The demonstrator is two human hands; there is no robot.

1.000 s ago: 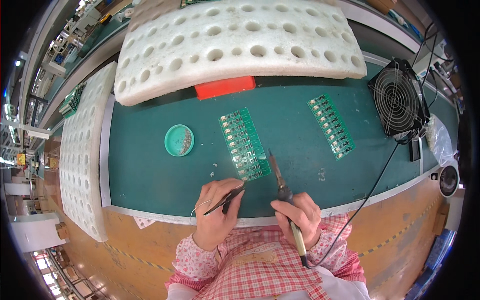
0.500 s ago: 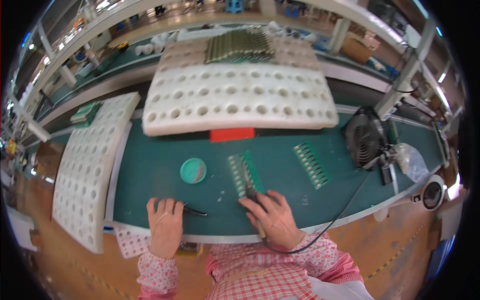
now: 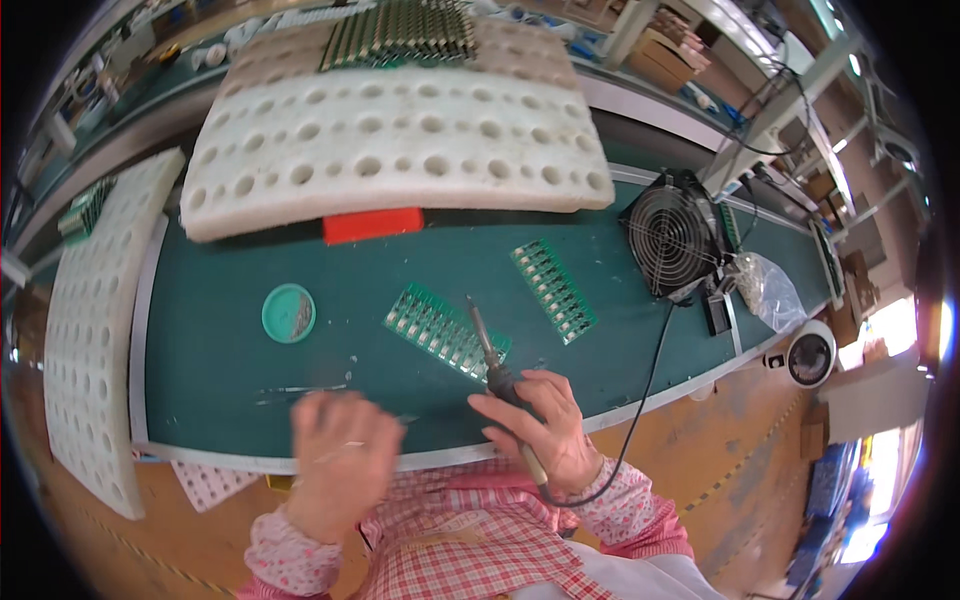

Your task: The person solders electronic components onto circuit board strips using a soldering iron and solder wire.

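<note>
My right hand [image 3: 545,425] is wrapped round a soldering iron [image 3: 503,380]. Its metal tip slants up and left, across the right part of a green circuit board [image 3: 440,328] as I see it; whether they touch cannot be told. That board lies diagonally, with rows of small parts. My left hand [image 3: 345,455] is over the table's near edge, lower left of the board. Motion smears its fingers, so anything in them is hidden. Thin pale streaks [image 3: 300,388] show just beyond it. A second green board [image 3: 553,290] lies farther right.
A turquoise round dish [image 3: 289,313] with greyish contents stands left. Behind are a white foam block [image 3: 400,150] bearing stacked boards [image 3: 400,35] and a red block [image 3: 373,225]. A black fan [image 3: 665,235] and clear bag [image 3: 770,290] stand right. The iron's cord [image 3: 640,400] loops rightward.
My view has shifted right. The nearer board has turned from nearly upright to diagonal. My left hand has moved closer to my right and is blurred; the dark tweezers-like tool beside it no longer shows clearly.
</note>
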